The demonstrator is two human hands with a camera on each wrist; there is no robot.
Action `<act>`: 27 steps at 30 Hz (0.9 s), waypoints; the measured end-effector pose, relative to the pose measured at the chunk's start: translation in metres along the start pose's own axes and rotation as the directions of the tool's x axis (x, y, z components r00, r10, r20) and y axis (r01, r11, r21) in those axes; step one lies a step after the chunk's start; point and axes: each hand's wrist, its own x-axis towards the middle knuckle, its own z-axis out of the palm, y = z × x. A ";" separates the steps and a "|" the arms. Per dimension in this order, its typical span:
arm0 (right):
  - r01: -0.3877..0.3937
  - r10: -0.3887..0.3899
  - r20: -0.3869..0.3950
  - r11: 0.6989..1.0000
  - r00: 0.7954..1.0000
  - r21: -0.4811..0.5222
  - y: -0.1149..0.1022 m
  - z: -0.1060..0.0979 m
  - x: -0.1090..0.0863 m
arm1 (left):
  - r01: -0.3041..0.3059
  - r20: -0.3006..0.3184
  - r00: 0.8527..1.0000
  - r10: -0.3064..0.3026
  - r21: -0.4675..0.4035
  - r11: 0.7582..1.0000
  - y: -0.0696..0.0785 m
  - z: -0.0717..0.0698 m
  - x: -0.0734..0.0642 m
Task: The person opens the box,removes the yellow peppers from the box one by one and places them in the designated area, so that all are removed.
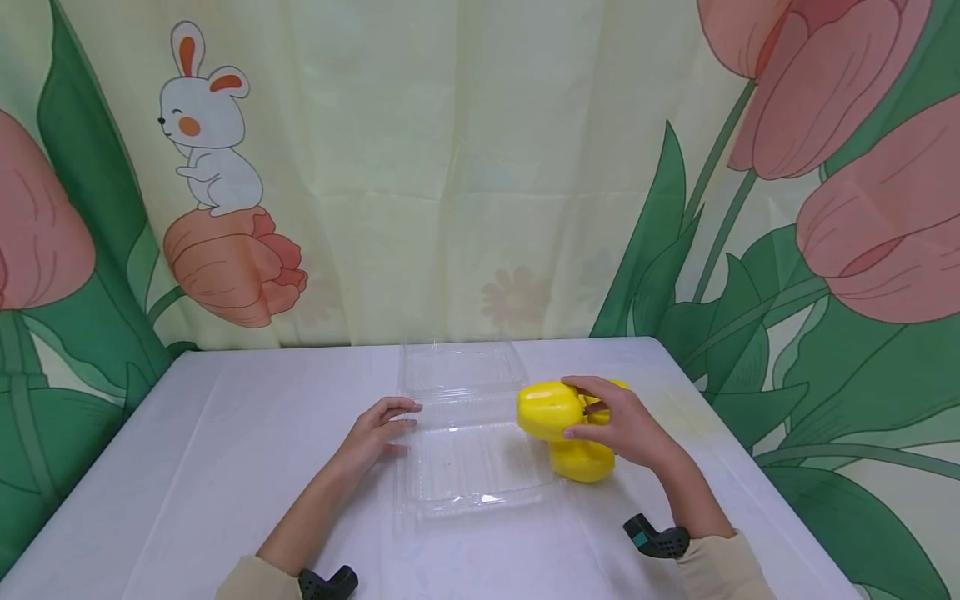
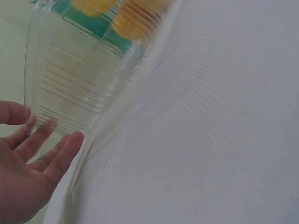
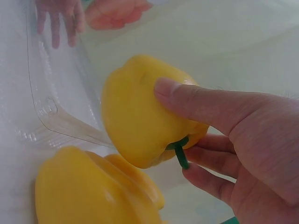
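A yellow bell pepper is in my right hand, its thumb and fingers gripping the stem end. Seen from the right wrist, the thumb lies across the held pepper and a green stem pokes out by the fingers. It is raised at the right side of a clear plastic clamshell box, whose lid lies folded back. Two more yellow peppers are beside the box, one in front and one partly hidden behind the hand. My left hand touches the box's left edge with loosely extended fingers.
A white cloth covers the table. Behind its back edge hangs a curtain printed with tulips and a rabbit. Black wrist devices are on both arms, the left one near the bottom edge of the head view.
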 end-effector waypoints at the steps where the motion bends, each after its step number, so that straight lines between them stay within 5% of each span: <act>1: -0.001 0.001 0.000 1.000 1.000 0.001 0.000 0.000 0.000 | -0.003 0.001 1.000 0.003 0.000 1.000 0.000 0.000 0.000; 27: -0.012 0.012 -0.023 1.000 1.000 -0.025 0.006 -0.009 -0.007 | -0.010 -0.001 1.000 0.010 0.005 1.000 0.000 -0.001 0.000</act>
